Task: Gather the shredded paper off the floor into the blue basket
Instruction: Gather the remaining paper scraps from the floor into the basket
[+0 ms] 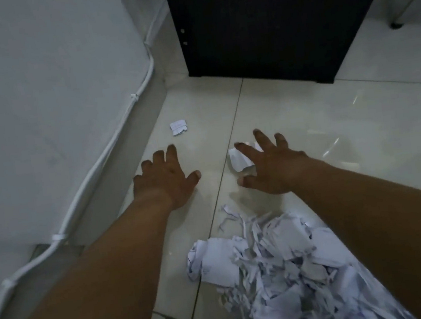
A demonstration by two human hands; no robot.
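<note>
Reaching for stray scraps at frame centre
The right hand (271,167), fingers spread wide over a paper scrap (240,159), should close gently; the left hand (165,180) is splayed, empty.

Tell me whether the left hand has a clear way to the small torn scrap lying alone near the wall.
Probably yes. The left hand is spread open and empty, and only bare floor tile lies between its fingers and the small scrap just beyond them. Nothing blocks the path.
</note>
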